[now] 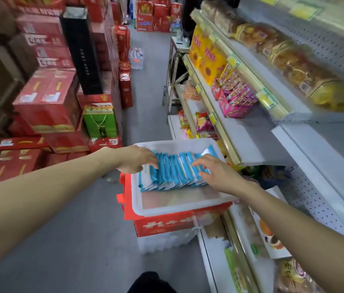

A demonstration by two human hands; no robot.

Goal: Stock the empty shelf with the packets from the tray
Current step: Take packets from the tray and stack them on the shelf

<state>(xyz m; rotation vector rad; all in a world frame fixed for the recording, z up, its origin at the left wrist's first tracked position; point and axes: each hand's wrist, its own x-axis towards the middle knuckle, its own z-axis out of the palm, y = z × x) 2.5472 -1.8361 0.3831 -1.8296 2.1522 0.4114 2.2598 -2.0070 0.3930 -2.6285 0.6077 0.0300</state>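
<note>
A person stands in a shop aisle with both bare arms stretched towards a white plastic tray (pixel 167 211) that sits on a red box (pixel 167 226) just beside the shelving. A row of blue-and-white packets (pixel 173 172) stands on edge across the middle of the tray, leaning packet against packet, with bare tray floor showing in front of and behind the row.

The left hand (pixel 137 159) reaches in from the left, its fingers fairly straight and laid against the left end of the row. The right hand (pixel 215 172) comes from the right, its fingers arched with the tips resting on the tops of the packets at the right end. The thumb is hidden, so it cannot be told whether this hand grips any packet or only touches the row.

To the right of the tray, a grey shelf (pixel 251 140) has a bare stretch at its near end. Farther along the same shelf stand pink boxes (pixel 234 96) and, beyond them, yellow bags (pixel 205 56). The shelf above carries wrapped bread (pixel 289 60).

Across the grey floor (pixel 71 229), stacks of red cartons (pixel 46 102) line the left side of the aisle, with a green gift bag (pixel 100 121) among them and a tall black box (pixel 82 53) rising behind. A pack of bottled water (pixel 136 58) stands farther down the aisle.
</note>
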